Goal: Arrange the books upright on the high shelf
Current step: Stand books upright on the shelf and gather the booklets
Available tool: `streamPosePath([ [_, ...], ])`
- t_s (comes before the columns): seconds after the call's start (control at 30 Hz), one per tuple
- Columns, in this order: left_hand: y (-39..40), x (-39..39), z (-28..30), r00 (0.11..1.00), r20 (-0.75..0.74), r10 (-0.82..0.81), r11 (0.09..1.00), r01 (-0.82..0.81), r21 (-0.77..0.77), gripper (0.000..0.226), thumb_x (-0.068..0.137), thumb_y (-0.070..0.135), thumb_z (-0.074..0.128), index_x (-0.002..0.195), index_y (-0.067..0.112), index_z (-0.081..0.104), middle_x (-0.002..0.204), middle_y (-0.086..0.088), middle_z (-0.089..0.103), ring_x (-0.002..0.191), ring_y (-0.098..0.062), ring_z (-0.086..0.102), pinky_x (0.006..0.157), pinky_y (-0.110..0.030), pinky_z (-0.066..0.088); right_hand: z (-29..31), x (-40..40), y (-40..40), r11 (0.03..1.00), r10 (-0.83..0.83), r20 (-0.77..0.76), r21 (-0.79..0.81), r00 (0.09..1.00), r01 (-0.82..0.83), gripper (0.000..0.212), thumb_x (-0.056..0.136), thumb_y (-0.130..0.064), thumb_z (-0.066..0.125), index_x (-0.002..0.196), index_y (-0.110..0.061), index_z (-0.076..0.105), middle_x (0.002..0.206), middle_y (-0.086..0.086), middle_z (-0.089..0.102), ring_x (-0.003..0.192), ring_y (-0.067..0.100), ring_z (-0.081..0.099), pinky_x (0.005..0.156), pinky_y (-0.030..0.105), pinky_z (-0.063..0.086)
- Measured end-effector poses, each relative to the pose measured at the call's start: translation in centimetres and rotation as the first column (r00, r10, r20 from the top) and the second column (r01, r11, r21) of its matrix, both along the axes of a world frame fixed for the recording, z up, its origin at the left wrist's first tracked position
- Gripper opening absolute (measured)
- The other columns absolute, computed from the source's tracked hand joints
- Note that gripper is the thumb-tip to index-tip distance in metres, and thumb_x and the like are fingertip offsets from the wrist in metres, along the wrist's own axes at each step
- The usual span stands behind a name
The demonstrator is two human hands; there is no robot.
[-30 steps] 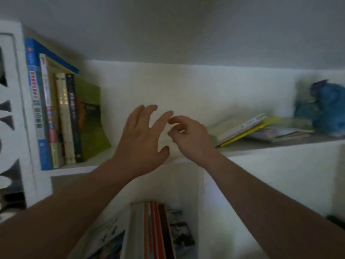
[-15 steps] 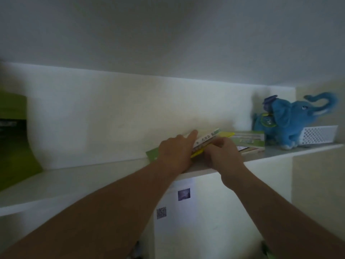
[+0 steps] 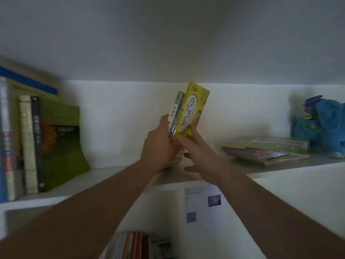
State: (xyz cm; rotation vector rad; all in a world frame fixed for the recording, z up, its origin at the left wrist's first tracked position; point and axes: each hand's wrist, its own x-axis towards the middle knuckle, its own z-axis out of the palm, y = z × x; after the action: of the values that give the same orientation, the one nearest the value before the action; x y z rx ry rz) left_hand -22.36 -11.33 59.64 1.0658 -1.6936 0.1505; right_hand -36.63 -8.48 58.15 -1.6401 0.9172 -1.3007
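Two thin books stand upright in the middle of the high white shelf [image 3: 119,176]: a yellow book [image 3: 196,107] and a white-and-green one [image 3: 176,111] to its left. My left hand [image 3: 160,146] grips both near their lower end. The straight fingers of my right hand [image 3: 197,150] press against the yellow cover. At the shelf's left end several books [image 3: 43,143] stand upright, the green one leaning. A flat pile of books [image 3: 265,150] lies at the right.
A blue plush elephant [image 3: 323,126] sits at the shelf's far right. Below the shelf, more books [image 3: 130,245] stand in a lower compartment, and a white panel carries printed labels [image 3: 203,202]. The ceiling hangs close above.
Both hands reached right to the flat pile, took the two books, and lifted them upright at mid-shelf. The view swung back left, showing the standing books again.
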Motion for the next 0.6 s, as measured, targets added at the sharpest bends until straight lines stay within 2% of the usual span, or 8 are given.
streamPosePath([
  [0.1, 2.5, 5.8, -0.2, 0.990, -0.128, 0.068, 0.997, -0.071, -0.019, 0.063, 0.089, 0.039, 0.073, 0.142, 0.036, 0.039, 0.109, 0.010, 0.069, 0.085, -0.013, 0.067, 0.072, -0.027, 0.057, 0.6, 6.6, 0.2, 0.992, 0.109, -0.012, -0.064, 0.994, -0.109, 0.082, 0.098, -0.057, 0.065, 0.158, -0.065, 0.010, 0.158, -0.026, 0.043, 0.132, 0.010, 0.053, 0.098, 0.041, 0.052],
  [0.17, 4.3, 10.0, -0.5, 0.962, -0.251, 0.110, 0.993, -0.118, -0.016, 0.059, 0.087, 0.045, 0.072, 0.137, 0.033, 0.044, 0.110, 0.012, 0.068, 0.091, -0.013, 0.069, 0.072, -0.026, 0.058, 0.5, 10.8, 0.9, 0.977, 0.177, -0.026, -0.115, 0.984, -0.179, 0.075, 0.102, -0.041, 0.068, 0.151, -0.066, 0.018, 0.134, -0.038, 0.051, 0.106, -0.010, 0.057, 0.073, 0.014, 0.055],
  [0.2, 5.3, 11.8, -0.8, 0.947, -0.289, 0.142, 0.988, -0.153, -0.016, 0.056, 0.089, 0.044, 0.072, 0.136, 0.030, 0.045, 0.111, 0.011, 0.068, 0.093, -0.013, 0.069, 0.071, -0.024, 0.057, 0.3, 12.9, 1.2, 0.966, 0.223, -0.036, -0.125, 0.974, -0.226, 0.075, 0.102, -0.036, 0.068, 0.146, -0.070, 0.018, 0.126, -0.039, 0.052, 0.099, -0.014, 0.054, 0.062, 0.010, 0.053],
  [0.33, 9.0, 17.8, -1.6, 0.917, -0.287, 0.276, 0.950, -0.306, -0.066, 0.058, 0.093, 0.029, 0.073, 0.142, 0.024, 0.043, 0.115, 0.010, 0.066, 0.099, -0.013, 0.068, 0.076, -0.025, 0.056, 0.0, 20.0, 2.3, 0.928, 0.330, -0.058, -0.160, 0.942, -0.335, 0.085, 0.099, -0.040, 0.072, 0.158, -0.063, 0.015, 0.138, -0.029, 0.049, 0.116, -0.001, 0.054, 0.078, 0.019, 0.048],
  [0.43, 10.4, 20.5, -1.5, 0.893, -0.254, 0.372, 0.914, -0.399, -0.065, 0.059, 0.097, 0.021, 0.069, 0.148, 0.023, 0.038, 0.121, 0.007, 0.065, 0.109, -0.018, 0.069, 0.080, -0.016, 0.055, 0.3, 23.4, 3.1, 0.913, 0.347, -0.072, -0.200, 0.935, -0.355, 0.078, 0.101, -0.043, 0.068, 0.157, -0.063, 0.018, 0.121, -0.041, 0.053, 0.103, -0.011, 0.056, 0.080, 0.020, 0.048],
  [0.5, 11.0, 21.4, -1.5, 0.865, -0.170, 0.472, 0.873, -0.486, -0.048, 0.070, 0.100, 0.027, 0.067, 0.156, 0.019, 0.027, 0.137, -0.004, 0.061, 0.121, -0.023, 0.065, 0.090, -0.025, 0.053, 0.2, 25.0, 3.6, 0.919, 0.328, -0.083, -0.201, 0.941, -0.338, 0.058, 0.102, -0.049, 0.064, 0.146, -0.068, 0.031, 0.116, -0.041, 0.060, 0.102, -0.008, 0.064, 0.086, 0.029, 0.057],
  [0.57, 11.7, 21.6, -1.6, 0.860, -0.110, 0.499, 0.863, -0.505, -0.031, 0.080, 0.100, 0.027, 0.066, 0.162, 0.021, 0.015, 0.149, -0.009, 0.054, 0.130, -0.026, 0.060, 0.102, -0.038, 0.051, -0.3, 26.1, 3.2, 0.929, 0.302, -0.082, -0.197, 0.950, -0.313, 0.051, 0.100, -0.059, 0.060, 0.146, -0.063, 0.041, 0.126, -0.027, 0.069, 0.113, 0.004, 0.069, 0.099, 0.042, 0.059],
  [0.6, 12.0, 21.7, -1.7, 0.868, -0.083, 0.490, 0.870, -0.493, -0.022, 0.087, 0.100, 0.025, 0.068, 0.164, 0.022, 0.009, 0.153, -0.010, 0.050, 0.134, -0.026, 0.057, 0.107, -0.041, 0.048, -0.5, 26.3, 3.0, 0.934, 0.287, -0.098, -0.191, 0.953, -0.301, 0.051, 0.099, -0.063, 0.058, 0.148, -0.060, 0.042, 0.130, -0.022, 0.069, 0.117, 0.006, 0.069, 0.103, 0.040, 0.056],
])
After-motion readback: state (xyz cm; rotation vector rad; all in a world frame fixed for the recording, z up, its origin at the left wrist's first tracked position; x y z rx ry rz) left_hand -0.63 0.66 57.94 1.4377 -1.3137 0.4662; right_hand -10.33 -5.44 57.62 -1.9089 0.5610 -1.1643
